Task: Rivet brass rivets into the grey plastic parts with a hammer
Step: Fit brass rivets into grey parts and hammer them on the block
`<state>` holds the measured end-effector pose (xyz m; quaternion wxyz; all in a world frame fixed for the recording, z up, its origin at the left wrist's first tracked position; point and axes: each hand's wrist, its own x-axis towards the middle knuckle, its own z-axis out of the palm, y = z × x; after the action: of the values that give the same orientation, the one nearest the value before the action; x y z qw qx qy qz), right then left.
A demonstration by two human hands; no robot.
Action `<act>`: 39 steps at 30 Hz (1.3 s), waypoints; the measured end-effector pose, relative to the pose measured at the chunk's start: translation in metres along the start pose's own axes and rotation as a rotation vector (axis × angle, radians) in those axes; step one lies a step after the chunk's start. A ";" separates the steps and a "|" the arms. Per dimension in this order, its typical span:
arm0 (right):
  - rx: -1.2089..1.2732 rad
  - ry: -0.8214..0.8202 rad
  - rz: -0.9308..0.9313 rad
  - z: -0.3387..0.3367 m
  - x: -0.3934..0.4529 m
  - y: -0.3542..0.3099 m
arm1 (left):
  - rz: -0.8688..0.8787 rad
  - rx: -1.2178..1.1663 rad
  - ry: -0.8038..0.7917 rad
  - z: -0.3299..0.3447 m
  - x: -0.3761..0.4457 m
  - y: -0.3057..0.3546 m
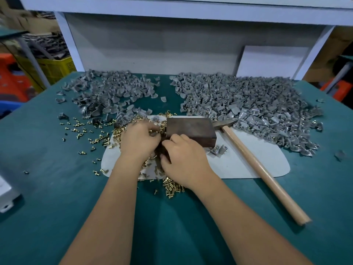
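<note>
Head view: both hands meet at centre over loose brass rivets (pixel 172 187) beside the dark block (pixel 191 131). The left hand (pixel 140 139) has its fingers curled among rivets; whether the right hand (pixel 184 159) grips cannot be told. Grey plastic parts (pixel 248 100) heap at 1 o'clock; the hammer (pixel 263 169) lies at 3 o'clock on the bench (pixel 47 178).

No readable text, label, brand, number or sign shows on anything in this view.

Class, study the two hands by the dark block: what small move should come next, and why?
Probably seat one brass rivet in a grey part on the dark block. Both the left hand and right hand are bunched together beside the block among loose rivets, their grip unclear, while the hammer lies untouched to the right.
</note>
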<state>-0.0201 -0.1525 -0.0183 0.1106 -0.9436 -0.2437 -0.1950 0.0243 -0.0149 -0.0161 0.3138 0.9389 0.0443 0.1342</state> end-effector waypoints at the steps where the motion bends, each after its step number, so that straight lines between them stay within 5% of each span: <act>1: 0.008 -0.014 -0.003 0.001 0.001 0.002 | 0.005 -0.003 0.014 -0.001 0.000 -0.002; 10: 0.152 -0.049 0.037 0.001 0.002 0.010 | 0.066 -0.044 0.075 0.002 0.002 -0.006; 14: 0.103 -0.065 0.004 0.000 0.001 0.009 | 0.071 -0.348 0.195 0.001 -0.001 0.011; 20: 0.189 0.131 0.031 -0.006 0.001 0.008 | 0.075 -0.645 0.112 0.007 -0.009 0.032; 25: 0.297 0.426 0.196 -0.012 0.002 0.017 | 0.125 -0.561 0.093 0.014 -0.010 0.036; 39: 0.524 0.548 0.552 -0.013 0.005 0.050 | 0.226 -0.395 0.002 0.023 -0.015 0.037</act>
<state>0.0049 -0.1974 -0.0108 0.4534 -0.8271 0.0137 -0.3320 0.0162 -0.0608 -0.0151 0.4746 0.8580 -0.0881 0.1757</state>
